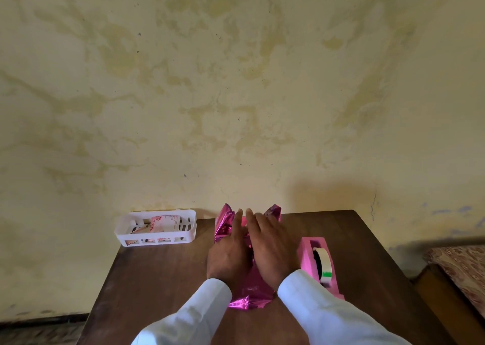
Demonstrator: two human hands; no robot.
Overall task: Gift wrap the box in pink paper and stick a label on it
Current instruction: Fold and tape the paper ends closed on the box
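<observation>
Shiny pink wrapping paper (249, 292) covers the box in the middle of the brown table (157, 279); the box itself is hidden under the paper and my hands. My left hand (229, 253) and my right hand (273, 250) lie side by side, flat on top, fingers straight and pointing away from me, pressing the paper down. Loose paper ends stick up at the far side (225, 221) and crumple at the near side.
A white slotted basket (157, 229) with floral cards or labels sits at the table's far left corner. A pink tape dispenser (319, 263) with a white roll stands just right of my right hand. The wall is right behind the table; a bed edge (462, 279) is at right.
</observation>
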